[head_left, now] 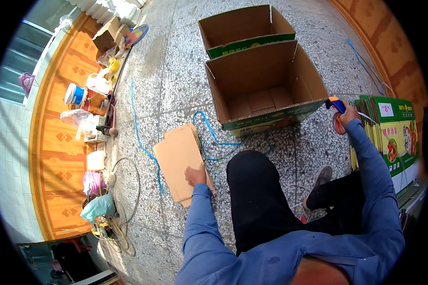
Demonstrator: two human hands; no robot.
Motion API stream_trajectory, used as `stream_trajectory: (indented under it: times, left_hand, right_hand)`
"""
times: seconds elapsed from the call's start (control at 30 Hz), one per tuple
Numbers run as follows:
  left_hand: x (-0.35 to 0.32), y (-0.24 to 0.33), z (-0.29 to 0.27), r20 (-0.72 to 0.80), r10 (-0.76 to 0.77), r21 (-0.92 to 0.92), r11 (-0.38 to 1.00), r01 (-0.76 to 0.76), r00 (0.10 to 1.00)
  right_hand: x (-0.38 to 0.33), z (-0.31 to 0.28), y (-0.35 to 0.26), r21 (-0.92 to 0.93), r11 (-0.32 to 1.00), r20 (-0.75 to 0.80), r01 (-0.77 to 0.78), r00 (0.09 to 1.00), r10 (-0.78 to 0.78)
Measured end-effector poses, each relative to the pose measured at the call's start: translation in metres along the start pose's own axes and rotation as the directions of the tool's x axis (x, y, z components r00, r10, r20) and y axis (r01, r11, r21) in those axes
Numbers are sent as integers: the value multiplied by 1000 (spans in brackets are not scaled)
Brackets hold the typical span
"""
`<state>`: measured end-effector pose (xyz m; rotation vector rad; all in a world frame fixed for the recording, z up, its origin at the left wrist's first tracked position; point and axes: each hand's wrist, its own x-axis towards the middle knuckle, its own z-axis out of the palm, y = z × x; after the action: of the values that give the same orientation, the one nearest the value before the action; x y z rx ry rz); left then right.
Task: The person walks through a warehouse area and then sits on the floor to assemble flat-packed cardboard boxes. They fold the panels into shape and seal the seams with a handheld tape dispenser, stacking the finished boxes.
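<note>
My left hand [195, 175] is over a small stack of flat brown cardboard sheets [173, 154] on the floor, its fingers bent a little and apart from the thumb. No sheet is visibly gripped in it. In my right hand [349, 114] is a blue and orange tape dispenser [336, 104], with a reddish roll [338, 124] below it. This hand is next to the near right corner of an open cardboard box [266, 85], brown inside and green outside. A second open box [245, 31] stands right behind the first.
Green printed flat cartons [397, 133] are stacked at my right. Blue strapping [135, 118] lies loose on the speckled floor around the sheets. Along the left wall are a paint bucket [74, 95], bags, a coiled cable [137, 190] and a teal cloth [99, 208].
</note>
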<state>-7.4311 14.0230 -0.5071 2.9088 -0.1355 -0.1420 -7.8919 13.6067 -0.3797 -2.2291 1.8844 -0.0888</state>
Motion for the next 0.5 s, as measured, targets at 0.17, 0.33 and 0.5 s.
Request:
stream_trajectory:
  times: [0.17, 0.33, 0.5]
  left_hand:
    - [-28, -43, 5, 152, -82, 259, 965, 40, 985]
    - [-22, -51, 24, 164, -35, 282, 959, -13, 986]
    - [1, -79, 12, 255, 168, 97, 975, -198, 952]
  right_hand:
    - [-25, 2, 17, 27, 995, -95, 92, 992, -89]
    - [-54, -17, 5, 10, 998, -16, 63, 998, -62]
    - [-66, -36, -7, 79, 995, -35, 55, 998, -53]
